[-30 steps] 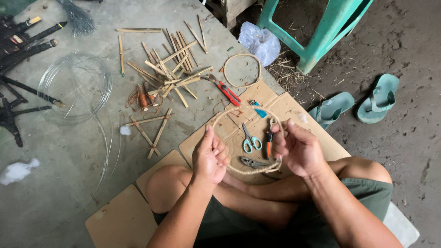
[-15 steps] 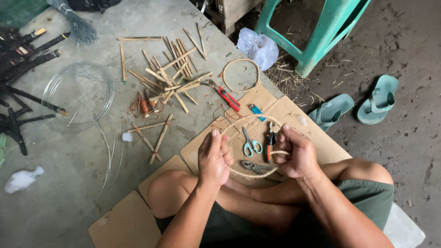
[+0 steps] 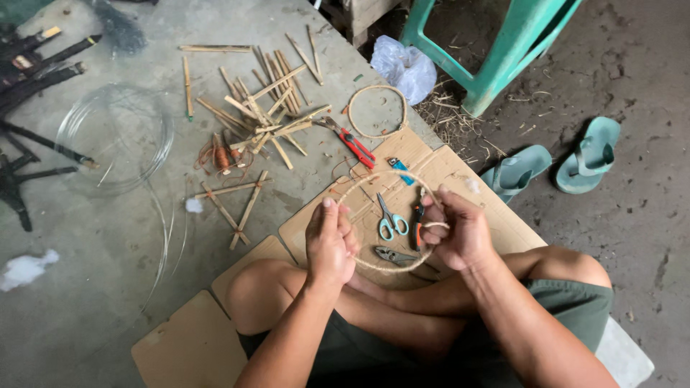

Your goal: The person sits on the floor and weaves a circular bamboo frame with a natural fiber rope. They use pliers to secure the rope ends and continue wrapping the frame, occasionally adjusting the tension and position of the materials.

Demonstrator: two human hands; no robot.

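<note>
Here, left hand [image 3: 330,243] and right hand [image 3: 456,231] both pinch a twine hoop [image 3: 374,183] above scissors [image 3: 390,220] on cardboard [image 3: 445,169].

Tan twine-wrapped ring [image 3: 374,264] between the fingers. Beyond them: teal-handled scissors [image 3: 389,221], red-handled pliers [image 3: 353,144], teal flip-flops [image 3: 583,154], brown cardboard [image 3: 474,176].

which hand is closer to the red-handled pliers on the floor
Left, but only narrowly. The red-handled pliers lie up beyond the twine-wrapped ring. The left hand is below them, slightly left; the right hand is below and further right.
</note>
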